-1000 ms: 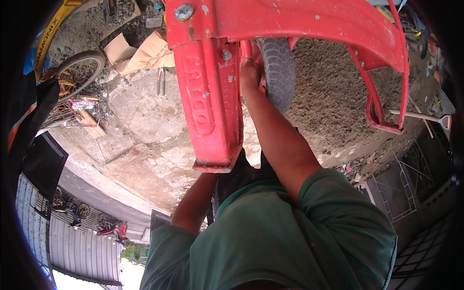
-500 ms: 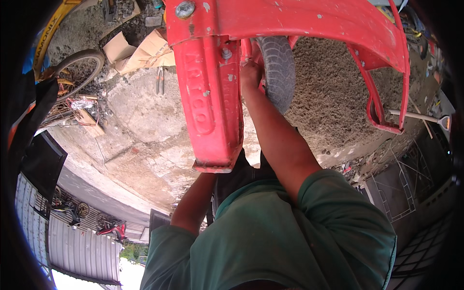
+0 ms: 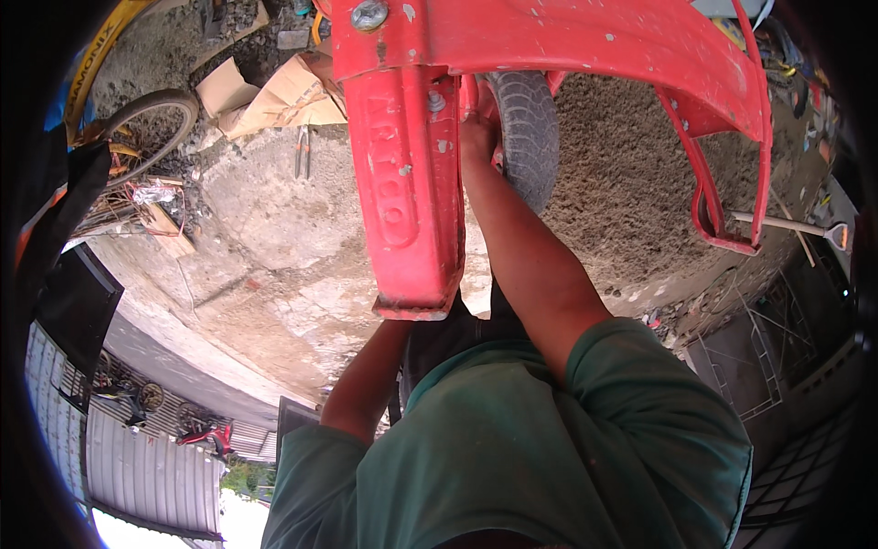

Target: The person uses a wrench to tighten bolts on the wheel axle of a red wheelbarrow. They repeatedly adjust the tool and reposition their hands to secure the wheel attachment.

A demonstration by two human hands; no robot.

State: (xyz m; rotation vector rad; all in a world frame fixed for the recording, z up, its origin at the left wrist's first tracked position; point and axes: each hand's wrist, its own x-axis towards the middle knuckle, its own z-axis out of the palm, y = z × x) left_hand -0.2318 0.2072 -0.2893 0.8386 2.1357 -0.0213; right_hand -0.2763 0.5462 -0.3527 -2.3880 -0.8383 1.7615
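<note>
A scuffed red metal frame with a tyred wheel, looking like part of a wheelbarrow, stands in front of me. Its thick tapered post [image 3: 389, 110] points down toward my waist, and a curved red arm [image 3: 585, 41] reaches right from its top. The worn black tyre [image 3: 530, 137] sits just right of the post. My right hand [image 3: 477, 139] is closed in the gap between post and tyre, at the red frame; its fingertips are hidden. My left forearm [image 3: 366, 375] runs up behind the post's lower end, which hides my left hand.
Torn cardboard [image 3: 283, 96] and orange-handled pliers [image 3: 303, 151] lie on the rough floor at left, near a bicycle wheel [image 3: 187, 119] and wood scraps [image 3: 169, 229]. A grey sandy heap [image 3: 631, 183] spreads beyond the tyre. A shovel handle [image 3: 777, 220] lies at far right.
The red post has shifted slightly right in view, and its lower end sits a little higher. My right hand keeps its place beside the tyre.
</note>
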